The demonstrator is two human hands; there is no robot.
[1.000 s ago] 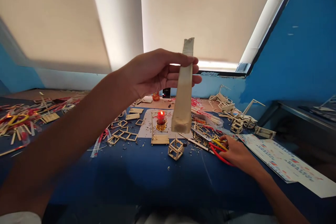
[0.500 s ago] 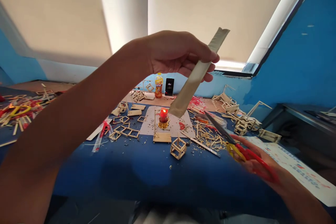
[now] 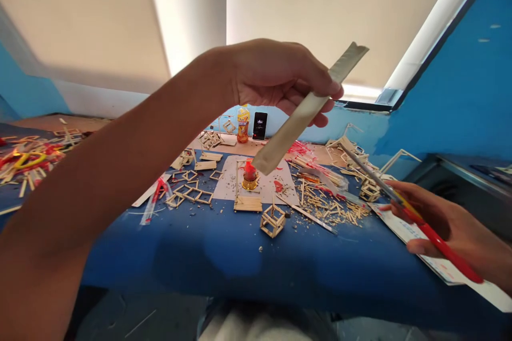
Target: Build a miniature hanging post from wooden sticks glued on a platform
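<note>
My left hand is raised above the table, thumb and fingers pinching a long, flat, pale strip that looks like a paper or plastic sleeve. It slants down to the left, its lower end in front of the red candle in a gold holder. At the right, my right hand is closed around red-and-yellow-handled scissors, their blades pointing up and left. A small stick-built cube frame and a stick stand with a slatted base sit near the candle.
Loose short sticks litter the blue table right of the white sheet. Stick frames lie to the left. An orange drink bottle and a phone stand at the back. Printed paper lies at right.
The strip has shifted slightly right and tilted flatter in my left hand. My right hand has moved right and up with the scissors, turning them.
</note>
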